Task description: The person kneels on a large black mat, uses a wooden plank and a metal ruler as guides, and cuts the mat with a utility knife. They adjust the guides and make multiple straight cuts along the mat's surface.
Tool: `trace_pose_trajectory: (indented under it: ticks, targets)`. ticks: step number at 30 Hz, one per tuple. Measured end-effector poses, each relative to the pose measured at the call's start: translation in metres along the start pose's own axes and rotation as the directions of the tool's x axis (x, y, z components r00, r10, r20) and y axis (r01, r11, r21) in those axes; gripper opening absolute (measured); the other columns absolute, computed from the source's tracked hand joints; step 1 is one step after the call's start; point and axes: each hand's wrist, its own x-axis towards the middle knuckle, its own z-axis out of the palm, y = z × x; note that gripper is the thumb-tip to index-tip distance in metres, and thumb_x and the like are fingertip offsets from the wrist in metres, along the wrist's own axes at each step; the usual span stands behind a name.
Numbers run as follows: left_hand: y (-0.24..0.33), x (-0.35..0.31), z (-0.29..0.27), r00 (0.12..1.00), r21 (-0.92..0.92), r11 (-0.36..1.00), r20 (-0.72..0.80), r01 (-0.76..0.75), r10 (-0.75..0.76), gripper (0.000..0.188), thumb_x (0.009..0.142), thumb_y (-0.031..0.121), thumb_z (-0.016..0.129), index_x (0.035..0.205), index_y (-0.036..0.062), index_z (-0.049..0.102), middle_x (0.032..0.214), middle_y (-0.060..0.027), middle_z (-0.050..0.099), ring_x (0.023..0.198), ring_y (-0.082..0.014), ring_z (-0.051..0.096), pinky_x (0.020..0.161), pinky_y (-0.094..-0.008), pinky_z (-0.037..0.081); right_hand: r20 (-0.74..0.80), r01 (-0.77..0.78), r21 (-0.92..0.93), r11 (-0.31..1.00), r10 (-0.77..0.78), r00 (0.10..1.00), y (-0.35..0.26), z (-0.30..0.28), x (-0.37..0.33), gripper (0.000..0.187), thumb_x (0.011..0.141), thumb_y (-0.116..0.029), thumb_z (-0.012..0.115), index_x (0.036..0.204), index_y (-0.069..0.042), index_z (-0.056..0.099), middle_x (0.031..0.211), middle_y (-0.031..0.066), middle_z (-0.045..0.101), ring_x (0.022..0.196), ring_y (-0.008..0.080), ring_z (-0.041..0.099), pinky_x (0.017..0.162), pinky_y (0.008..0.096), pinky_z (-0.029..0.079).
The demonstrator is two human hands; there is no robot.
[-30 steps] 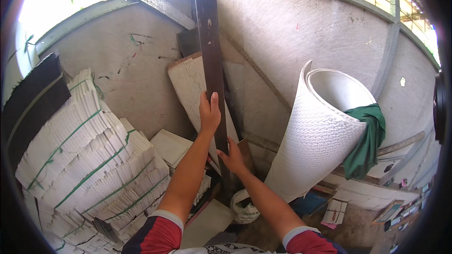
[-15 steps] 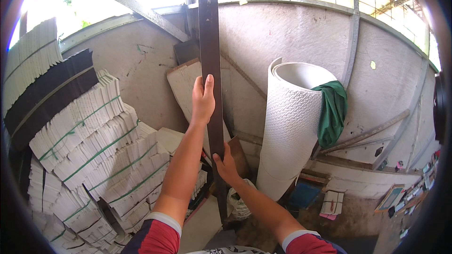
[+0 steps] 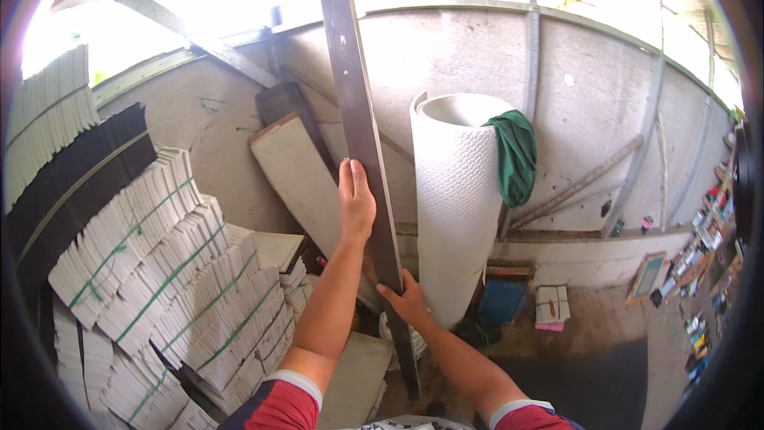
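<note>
A long dark brown plank stands almost upright before me, its top leaning left and running out of the upper edge. My left hand grips it about midway up, fingers wrapped over its face. Lower down, my right hand closes on its right edge, thumb across the front. The plank's foot reaches down near the floor. Just right of it stands a tall roll of white textured sheet, with a green cloth draped over its rim. A pale board leans on the wall behind my left hand.
Bundles of white folded sheets tied with green string are piled on the left, with a black bundle above. A blue panel and a tied white stack rest by the wall. Assorted small items lie at far right.
The plank has tilted, its top shifting left and its foot right. Both hands still hold it and sit slightly lower in view. The background has slid left as my view turned right.
</note>
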Motion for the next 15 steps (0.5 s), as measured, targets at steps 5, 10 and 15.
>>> trace_pose_trajectory:
  ticks: [5, 10, 15]
  targets:
    - [-0.029, -0.057, 0.009, 0.969, -0.155, 0.957, 0.068, 0.244, -0.236, 0.058, 0.116, 0.048, 0.044, 0.141, -0.0037, 0.045, 0.131, -0.0091, 0.050, 0.124, -0.0207, 0.045, 0.112, -0.0346, 0.036, -0.074, -0.101, 0.229, 0.968, 0.121, 0.990, 0.019, -0.021, -0.058, 0.040, 0.094, -0.022, 0.085, 0.123, -0.002, 0.067, 0.103, 0.0039, 0.072, 0.094, 0.0135, 0.066, 0.086, 0.0322, 0.052]
    - [-0.008, -0.124, 0.036, 0.904, -0.305, 0.865, 0.292, 0.398, -0.313, 0.066, 0.109, 0.042, 0.064, 0.151, -0.0042, 0.042, 0.142, -0.0123, 0.055, 0.131, -0.0210, 0.050, 0.114, -0.0358, 0.037, -0.283, -0.222, 0.011, 0.975, 0.216, 0.935, 0.035, -0.055, -0.133, 0.048, 0.090, -0.031, 0.089, 0.122, 0.002, 0.072, 0.108, 0.0096, 0.078, 0.101, 0.0182, 0.070, 0.094, 0.0369, 0.055]
    - [0.010, -0.214, 0.087, 0.849, -0.328, 0.840, 0.461, 0.432, -0.257, 0.061, 0.104, 0.027, 0.072, 0.150, -0.0035, 0.047, 0.132, -0.0101, 0.061, 0.121, -0.0202, 0.057, 0.109, -0.0382, 0.043, -0.515, -0.270, -0.047, 0.962, 0.209, 0.832, 0.032, -0.106, -0.227, 0.054, 0.087, -0.039, 0.091, 0.119, 0.002, 0.074, 0.106, 0.0111, 0.079, 0.098, 0.0173, 0.070, 0.089, 0.0367, 0.055]
